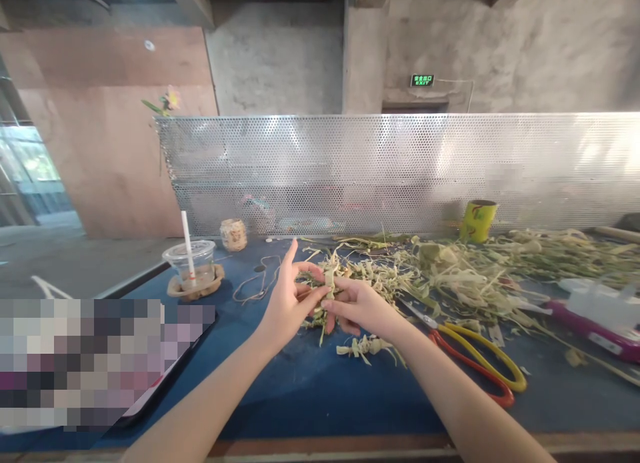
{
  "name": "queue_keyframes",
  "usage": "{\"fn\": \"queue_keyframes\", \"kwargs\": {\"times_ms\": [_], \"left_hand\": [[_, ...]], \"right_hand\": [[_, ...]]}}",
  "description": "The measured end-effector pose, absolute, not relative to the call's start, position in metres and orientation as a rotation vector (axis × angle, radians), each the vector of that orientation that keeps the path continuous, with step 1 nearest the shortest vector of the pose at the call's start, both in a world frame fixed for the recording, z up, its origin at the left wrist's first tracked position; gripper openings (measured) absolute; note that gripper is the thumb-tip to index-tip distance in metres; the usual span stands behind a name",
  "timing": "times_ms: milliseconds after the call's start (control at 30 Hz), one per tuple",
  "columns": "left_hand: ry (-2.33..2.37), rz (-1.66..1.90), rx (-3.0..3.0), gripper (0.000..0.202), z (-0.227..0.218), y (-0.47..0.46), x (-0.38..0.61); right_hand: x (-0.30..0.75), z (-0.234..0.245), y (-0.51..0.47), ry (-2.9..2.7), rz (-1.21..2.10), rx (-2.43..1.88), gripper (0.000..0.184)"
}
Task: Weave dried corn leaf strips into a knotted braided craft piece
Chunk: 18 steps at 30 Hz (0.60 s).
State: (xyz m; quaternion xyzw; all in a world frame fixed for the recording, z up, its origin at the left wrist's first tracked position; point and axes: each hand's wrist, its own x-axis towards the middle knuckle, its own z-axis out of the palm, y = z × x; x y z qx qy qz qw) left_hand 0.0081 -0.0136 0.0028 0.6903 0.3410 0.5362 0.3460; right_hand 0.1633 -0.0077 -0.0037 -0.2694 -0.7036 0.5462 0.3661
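Note:
Both hands meet over the middle of the blue table. A pale green strip of dried plant leaf (331,276), knotted or folded along its length, stands roughly upright between them. My left hand (290,293) pinches it from the left, its index finger raised. From the right, the thumb and fingers of my right hand (353,305) close on the same strip. Behind and beneath the hands lies a pile of similar knotted leaf pieces (380,276). One separate knotted piece (365,346) rests just in front of my right hand.
Scissors with red and yellow handles (480,356) lie right of my right forearm. A purple glue gun (590,326), loose dried leaves (460,276) and a yellow-green can (479,221) are farther right. At left are a lidded plastic cup (200,260), a small jar (233,235) and a pixelated tablet-like object (165,376).

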Motion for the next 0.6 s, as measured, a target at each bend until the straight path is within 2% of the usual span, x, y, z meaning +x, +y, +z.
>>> {"fn": "queue_keyframes", "kwargs": {"times_ms": [133,300,500,600], "left_hand": [[0.895,1.331,1.832,0.085,0.003,-0.011,0.005],[0.901,1.214,1.853,0.068,0.008,-0.007,-0.003],[0.908,1.202,1.946,0.063,0.012,-0.004,-0.011],[0.959,1.190,2.146,0.062,0.010,-0.005,-0.010]], "right_hand": [[0.163,-0.008,-0.006,-1.854,1.417,-0.696,0.020],[0.167,-0.006,-0.001,-1.771,1.318,-0.752,0.018],[0.173,-0.001,0.000,-1.733,1.335,-0.800,0.031],[0.171,-0.006,0.002,-1.744,1.350,-0.873,0.031]]}}
